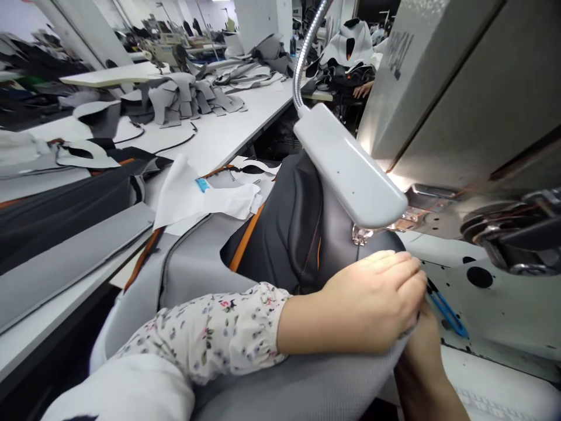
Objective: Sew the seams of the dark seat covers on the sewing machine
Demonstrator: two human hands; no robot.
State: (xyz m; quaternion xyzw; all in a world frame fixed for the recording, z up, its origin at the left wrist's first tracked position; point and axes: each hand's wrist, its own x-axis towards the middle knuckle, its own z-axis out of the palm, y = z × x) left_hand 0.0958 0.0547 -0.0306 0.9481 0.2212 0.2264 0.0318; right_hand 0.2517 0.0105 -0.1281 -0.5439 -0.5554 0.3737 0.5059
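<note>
A large sewn cover (193,251), grey foam-backed cloth with black leather-like panels and orange strips, drapes in front of me and runs under the sewing machine's presser foot (360,235). My left hand (372,298), in a floral sleeve, is closed over the cover's right edge just in front of the foot, fingers bent down around it. Directly below it, my right hand (423,339) comes up from the lower right against the same edge. Its fingers are hidden behind the left hand and the cloth. Blue-handled thread snips (449,313) lie on the machine bed just right of my hands.
A lamp (350,169) on a bendable metal neck hangs low over the work. The machine's head (447,88) fills the upper right. Left, a long white table (245,111) carries piles of cut grey pieces (184,96). Another person's hand (363,89) shows at the back.
</note>
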